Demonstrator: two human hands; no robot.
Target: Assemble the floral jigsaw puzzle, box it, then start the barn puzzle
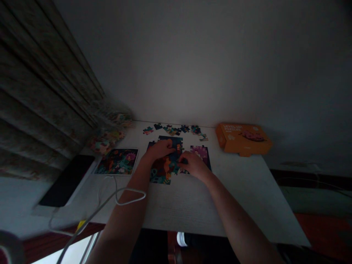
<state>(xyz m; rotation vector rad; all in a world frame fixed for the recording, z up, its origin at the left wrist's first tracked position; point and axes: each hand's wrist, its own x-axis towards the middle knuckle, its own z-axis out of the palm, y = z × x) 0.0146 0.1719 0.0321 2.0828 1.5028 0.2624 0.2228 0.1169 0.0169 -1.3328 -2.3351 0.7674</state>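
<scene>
A partly joined jigsaw puzzle (162, 168) with dark blue, orange and teal areas lies on the white table. My left hand (162, 148) rests on its upper part, fingers laid over the pieces and holding nothing that I can see. At its right edge, my right hand (192, 163) is closed, thumb and fingertips pinching a teal puzzle piece (175, 168). A separate joined section with a purple flower (202, 153) lies partly beneath and beyond the right hand. Dim light hides the finer joins.
Several loose puzzle pieces (172, 129) lie toward the wall. An orange puzzle box (244, 139) stands at back right. On the left are a reference picture (117, 161), a dark phone-like slab (67, 179) and clear bags of pieces (107, 139). A white cable (110, 196) passes by my left forearm.
</scene>
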